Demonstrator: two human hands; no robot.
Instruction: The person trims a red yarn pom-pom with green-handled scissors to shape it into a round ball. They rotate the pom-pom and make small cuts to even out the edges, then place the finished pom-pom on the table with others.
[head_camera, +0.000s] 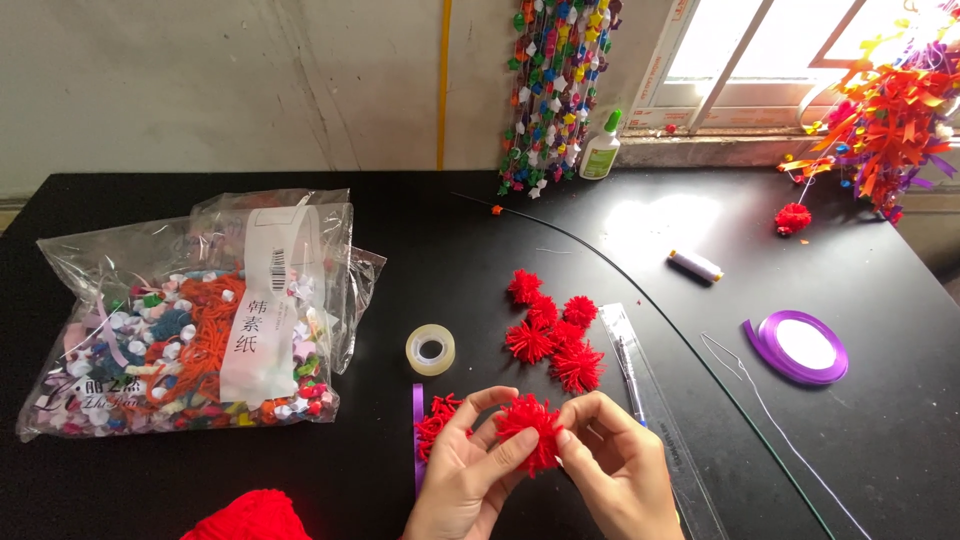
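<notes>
Pompoms (552, 338), tape roll (431, 349), seemingly ruler (660, 420) ring hands.

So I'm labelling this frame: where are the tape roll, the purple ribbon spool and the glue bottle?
Tape roll (431, 350), head view, on its clear outer ring.
Purple ribbon spool (800, 345), head view, on the white centre disc.
Glue bottle (600, 152), head view, on the white body.

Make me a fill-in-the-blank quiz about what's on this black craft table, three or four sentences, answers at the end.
1. Both hands, the left hand and the right hand, hold a fluffy pompom coloured ____.
2. The spool of ribbon at the right is ____ in colour.
3. The roll of clear tape lies between the pile of pompoms and the plastic ____.
4. The glue bottle has a ____ cap.

Answers: red; purple; bag; green
</notes>
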